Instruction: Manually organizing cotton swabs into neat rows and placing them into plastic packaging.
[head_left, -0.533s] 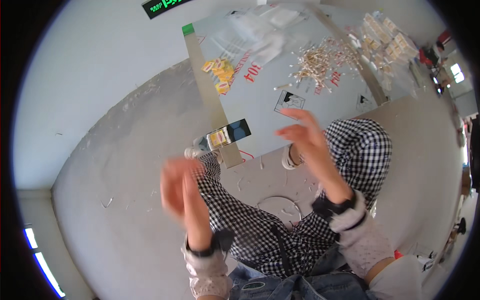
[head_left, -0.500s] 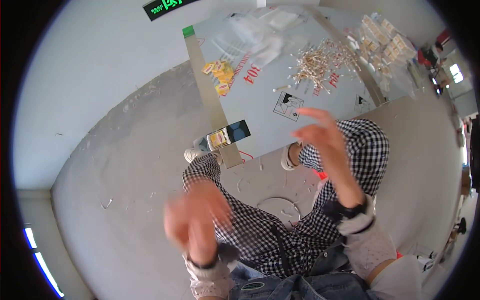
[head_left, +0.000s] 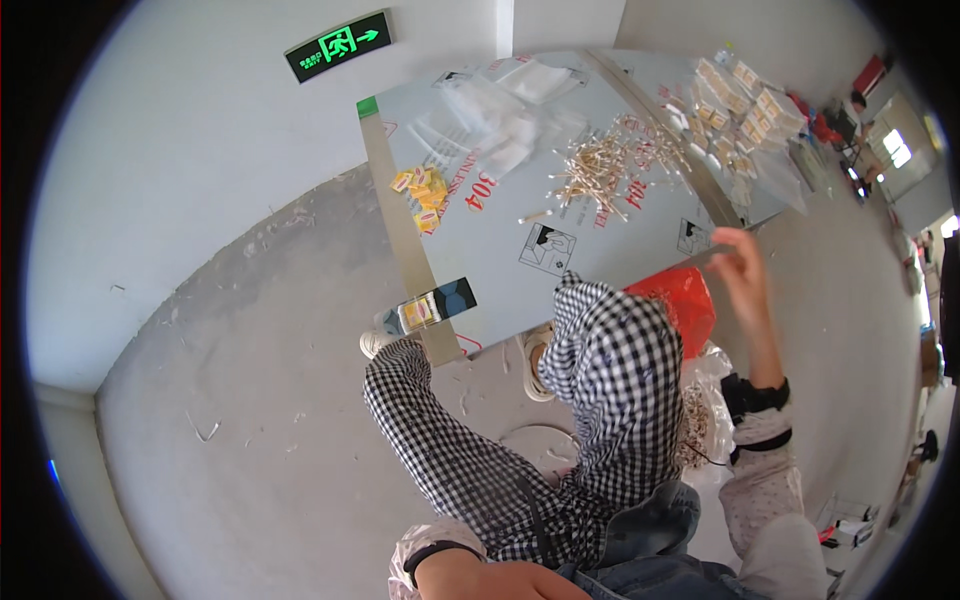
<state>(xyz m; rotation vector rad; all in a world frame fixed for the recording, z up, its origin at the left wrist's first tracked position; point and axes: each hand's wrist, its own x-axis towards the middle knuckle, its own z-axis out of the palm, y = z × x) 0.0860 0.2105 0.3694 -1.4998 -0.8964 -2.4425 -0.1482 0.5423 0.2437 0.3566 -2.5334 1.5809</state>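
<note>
My right hand (head_left: 742, 275) is raised beyond the table's right side, fingers curved and apart, with nothing in it. Nearest to it is a red plastic bag (head_left: 688, 310) beside my knee; a clear bag of cotton swabs (head_left: 703, 410) sits below that. My left hand (head_left: 490, 582) lies across my lap at the lower edge, its fingers out of the picture. On the table are a loose heap of cotton swabs (head_left: 600, 170) and a pile of yellow cards (head_left: 422, 197). A small pack of swabs with a yellow label (head_left: 418, 313) sits at the near left corner, by a dark pad (head_left: 455, 297).
The film-covered metal table (head_left: 490, 250) spreads in front of my knees. Clear plastic bags (head_left: 495, 115) lie at its far side. Stacked packs of swabs (head_left: 765, 115) stand at the far right. A lit green sign (head_left: 338, 45) hangs on the wall.
My left hand has dropped back to my lap. The right hand has moved right, away from the table front. My right knee has swung left, and the red bag has come into fuller view.
</note>
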